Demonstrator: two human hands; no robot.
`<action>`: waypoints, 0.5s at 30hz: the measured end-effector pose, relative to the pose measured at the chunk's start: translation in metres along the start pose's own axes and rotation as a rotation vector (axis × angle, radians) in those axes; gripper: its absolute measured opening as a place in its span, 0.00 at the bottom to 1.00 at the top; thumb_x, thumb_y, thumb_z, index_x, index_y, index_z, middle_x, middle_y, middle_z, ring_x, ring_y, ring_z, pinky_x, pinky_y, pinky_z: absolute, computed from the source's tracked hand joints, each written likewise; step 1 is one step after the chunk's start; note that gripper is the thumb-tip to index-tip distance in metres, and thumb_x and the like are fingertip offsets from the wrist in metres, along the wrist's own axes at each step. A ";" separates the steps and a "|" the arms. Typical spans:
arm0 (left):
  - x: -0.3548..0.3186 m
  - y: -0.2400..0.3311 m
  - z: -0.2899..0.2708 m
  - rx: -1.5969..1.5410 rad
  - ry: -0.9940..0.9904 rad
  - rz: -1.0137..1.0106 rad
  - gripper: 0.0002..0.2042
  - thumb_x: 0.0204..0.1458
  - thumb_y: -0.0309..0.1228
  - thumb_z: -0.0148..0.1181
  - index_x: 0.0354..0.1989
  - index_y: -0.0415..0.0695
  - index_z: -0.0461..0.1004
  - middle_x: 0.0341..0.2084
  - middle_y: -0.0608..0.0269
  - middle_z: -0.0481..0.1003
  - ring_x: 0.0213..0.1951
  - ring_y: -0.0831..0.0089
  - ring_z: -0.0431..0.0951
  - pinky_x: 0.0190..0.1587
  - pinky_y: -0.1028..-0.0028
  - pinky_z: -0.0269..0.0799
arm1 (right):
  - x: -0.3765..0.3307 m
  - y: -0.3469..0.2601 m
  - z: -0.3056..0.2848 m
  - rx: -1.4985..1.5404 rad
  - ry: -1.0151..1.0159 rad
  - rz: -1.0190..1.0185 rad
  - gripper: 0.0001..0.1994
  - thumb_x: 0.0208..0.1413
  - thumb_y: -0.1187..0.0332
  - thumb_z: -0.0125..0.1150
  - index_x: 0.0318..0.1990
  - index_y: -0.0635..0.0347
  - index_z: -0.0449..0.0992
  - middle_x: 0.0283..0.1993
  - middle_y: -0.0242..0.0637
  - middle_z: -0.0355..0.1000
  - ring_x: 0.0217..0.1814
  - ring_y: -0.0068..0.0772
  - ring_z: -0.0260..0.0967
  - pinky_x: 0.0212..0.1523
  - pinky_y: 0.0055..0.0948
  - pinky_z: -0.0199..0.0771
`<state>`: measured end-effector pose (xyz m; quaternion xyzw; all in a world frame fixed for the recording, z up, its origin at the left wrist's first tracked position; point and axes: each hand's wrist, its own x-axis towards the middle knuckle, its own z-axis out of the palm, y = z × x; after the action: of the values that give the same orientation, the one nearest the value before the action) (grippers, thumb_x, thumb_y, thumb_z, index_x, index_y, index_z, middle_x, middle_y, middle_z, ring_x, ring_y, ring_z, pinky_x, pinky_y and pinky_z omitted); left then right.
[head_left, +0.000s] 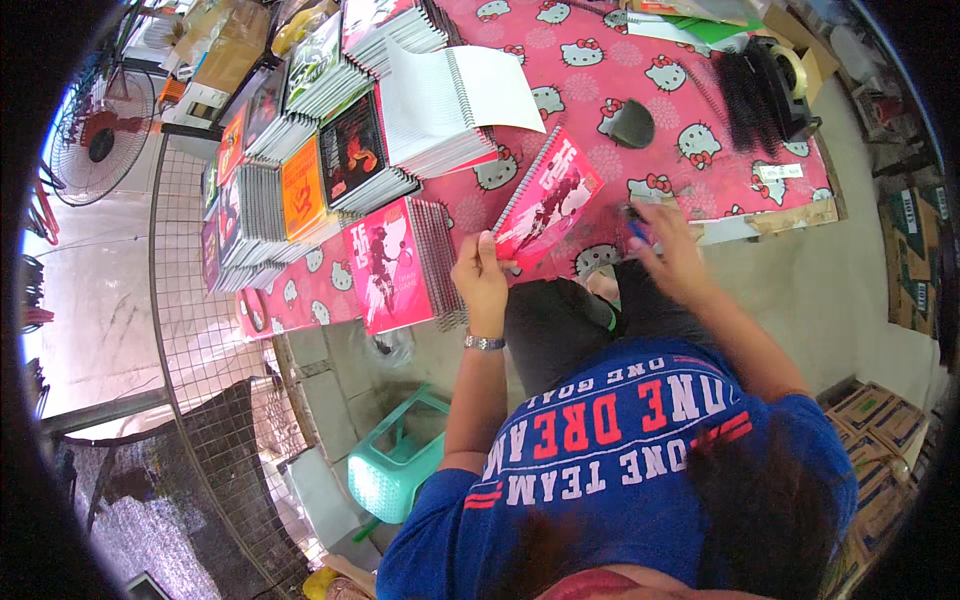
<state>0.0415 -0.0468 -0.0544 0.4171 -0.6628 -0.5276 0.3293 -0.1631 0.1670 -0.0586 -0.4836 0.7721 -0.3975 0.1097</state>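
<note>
My left hand (480,272), with a metal watch on its wrist, grips the near corner of a pink-and-red spiral notebook (552,198). The notebook lies tilted on the pink cartoon-cat tablecloth (700,170). My right hand (668,250) is blurred at the table's near edge, right of the notebook. A small blue thing (640,233) shows at its fingertips; whether the hand holds it is unclear. A stack of matching pink notebooks (395,265) sits just left of my left hand.
Stacks of spiral notebooks (290,170) fill the table's left side, beside a pile of white coil-bound pads (440,100). Black binding coils (750,90), a tape roll (797,65) and a dark oval object (632,124) lie farther back. A green stool (400,465), wire mesh (200,330), fan (100,135) and cardboard boxes (880,420) surround me.
</note>
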 end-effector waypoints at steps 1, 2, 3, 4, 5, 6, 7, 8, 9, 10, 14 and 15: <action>-0.001 0.000 0.000 -0.009 -0.003 0.066 0.12 0.59 0.27 0.58 0.49 0.37 0.72 0.32 0.60 0.76 0.24 0.78 0.77 0.23 0.77 0.74 | 0.009 -0.019 0.001 0.027 -0.034 -0.109 0.30 0.52 0.64 0.63 0.64 0.56 0.63 0.57 0.46 0.65 0.59 0.51 0.60 0.62 0.46 0.59; -0.005 0.001 0.002 -0.020 -0.007 0.134 0.11 0.59 0.27 0.58 0.48 0.37 0.73 0.31 0.60 0.76 0.24 0.78 0.77 0.24 0.77 0.74 | 0.017 -0.036 0.004 0.052 -0.066 -0.220 0.31 0.52 0.62 0.63 0.64 0.56 0.64 0.57 0.46 0.66 0.59 0.50 0.61 0.62 0.46 0.59; -0.009 0.002 0.006 -0.031 -0.007 0.201 0.11 0.59 0.27 0.58 0.48 0.37 0.73 0.30 0.60 0.76 0.24 0.77 0.77 0.24 0.77 0.75 | 0.024 -0.050 0.008 0.094 -0.124 -0.256 0.31 0.51 0.62 0.64 0.63 0.56 0.64 0.56 0.45 0.66 0.59 0.50 0.61 0.61 0.46 0.59; -0.013 0.017 0.018 -0.021 0.093 0.241 0.10 0.58 0.25 0.59 0.47 0.36 0.73 0.30 0.60 0.76 0.25 0.78 0.77 0.26 0.78 0.75 | 0.029 -0.060 0.012 0.131 -0.185 -0.288 0.31 0.50 0.62 0.65 0.63 0.56 0.65 0.56 0.45 0.67 0.58 0.50 0.61 0.61 0.45 0.59; -0.014 0.015 0.015 -0.018 0.053 0.227 0.11 0.57 0.26 0.60 0.47 0.37 0.73 0.31 0.60 0.76 0.25 0.78 0.77 0.26 0.78 0.75 | 0.034 -0.070 0.016 0.135 -0.178 -0.311 0.31 0.49 0.62 0.65 0.62 0.56 0.65 0.56 0.44 0.67 0.58 0.49 0.61 0.61 0.45 0.59; -0.013 0.012 0.012 -0.016 0.013 0.214 0.11 0.57 0.26 0.60 0.47 0.37 0.73 0.31 0.60 0.76 0.26 0.79 0.77 0.26 0.78 0.75 | 0.040 -0.078 0.020 0.139 -0.169 -0.334 0.31 0.49 0.61 0.66 0.62 0.56 0.66 0.56 0.44 0.67 0.58 0.49 0.61 0.60 0.45 0.60; -0.012 0.009 0.007 -0.013 -0.025 0.202 0.12 0.57 0.26 0.61 0.48 0.37 0.73 0.32 0.60 0.76 0.27 0.79 0.77 0.26 0.78 0.75 | 0.045 -0.085 0.024 0.142 -0.161 -0.359 0.31 0.48 0.61 0.66 0.62 0.56 0.66 0.56 0.44 0.67 0.58 0.49 0.61 0.60 0.45 0.60; -0.011 0.003 0.002 0.036 -0.045 0.193 0.12 0.56 0.24 0.61 0.48 0.37 0.73 0.33 0.60 0.76 0.27 0.80 0.77 0.27 0.79 0.75 | 0.048 -0.090 0.028 0.167 -0.139 -0.358 0.30 0.47 0.60 0.66 0.60 0.57 0.68 0.55 0.43 0.67 0.57 0.49 0.61 0.59 0.45 0.61; -0.009 -0.004 -0.004 0.085 -0.066 0.184 0.12 0.56 0.23 0.60 0.49 0.37 0.73 0.34 0.60 0.77 0.28 0.80 0.77 0.28 0.79 0.75 | 0.049 -0.094 0.030 0.156 -0.141 -0.361 0.30 0.47 0.60 0.66 0.60 0.57 0.68 0.54 0.43 0.67 0.57 0.48 0.61 0.59 0.45 0.61; -0.008 -0.004 -0.006 0.135 -0.089 0.174 0.13 0.55 0.21 0.60 0.49 0.38 0.73 0.34 0.61 0.77 0.29 0.81 0.76 0.28 0.80 0.74 | 0.050 -0.096 0.032 0.144 -0.142 -0.361 0.30 0.46 0.60 0.66 0.59 0.57 0.69 0.54 0.42 0.67 0.57 0.48 0.62 0.58 0.45 0.61; -0.010 -0.005 0.002 -0.028 -0.033 0.209 0.14 0.52 0.15 0.55 0.47 0.38 0.75 0.35 0.64 0.77 0.32 0.82 0.76 0.32 0.81 0.72 | 0.047 -0.097 0.039 0.047 -0.107 -0.408 0.30 0.46 0.59 0.66 0.58 0.58 0.70 0.52 0.41 0.67 0.55 0.46 0.62 0.57 0.46 0.61; -0.010 -0.006 -0.003 0.009 -0.050 0.189 0.15 0.51 0.14 0.53 0.47 0.37 0.75 0.35 0.64 0.77 0.33 0.82 0.75 0.33 0.82 0.72 | 0.046 -0.097 0.041 0.026 -0.102 -0.411 0.30 0.46 0.59 0.66 0.58 0.58 0.70 0.52 0.41 0.68 0.56 0.45 0.62 0.57 0.46 0.61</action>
<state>0.0496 -0.0393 -0.0599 0.3408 -0.7096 -0.5014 0.3590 -0.1002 0.0874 -0.0060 -0.6490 0.6454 -0.3964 0.0716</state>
